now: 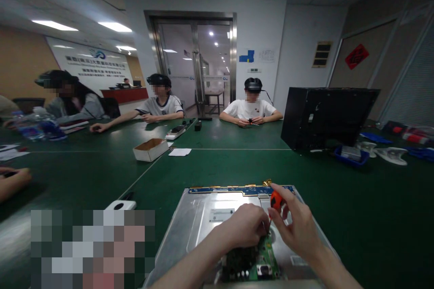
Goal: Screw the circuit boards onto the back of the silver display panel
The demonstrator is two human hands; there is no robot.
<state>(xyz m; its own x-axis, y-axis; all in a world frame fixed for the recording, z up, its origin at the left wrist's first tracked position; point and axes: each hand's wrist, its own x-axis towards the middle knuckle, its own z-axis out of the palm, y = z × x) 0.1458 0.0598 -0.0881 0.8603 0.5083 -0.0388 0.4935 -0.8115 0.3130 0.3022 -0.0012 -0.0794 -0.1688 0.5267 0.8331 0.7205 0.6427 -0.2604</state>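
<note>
A silver metal display panel (198, 216) lies flat on the green table in front of me, with a blue circuit strip (237, 189) along its far edge and a green circuit board (252, 264) near its near edge. My right hand (298, 228) holds a small screwdriver with an orange handle (275, 200), its tip pointing down toward the green board. My left hand (246, 226) is curled with its fingers pressed on the panel just above the green board, close to the screwdriver tip. Whether it holds anything small is hidden.
A black computer case (325, 115) stands at the right. An open cardboard box (151, 149) and a paper slip (180, 151) lie mid-table. A white device (121, 205) sits left of the panel. Three people sit at the far side; another person's hand (11, 180) rests at the left edge.
</note>
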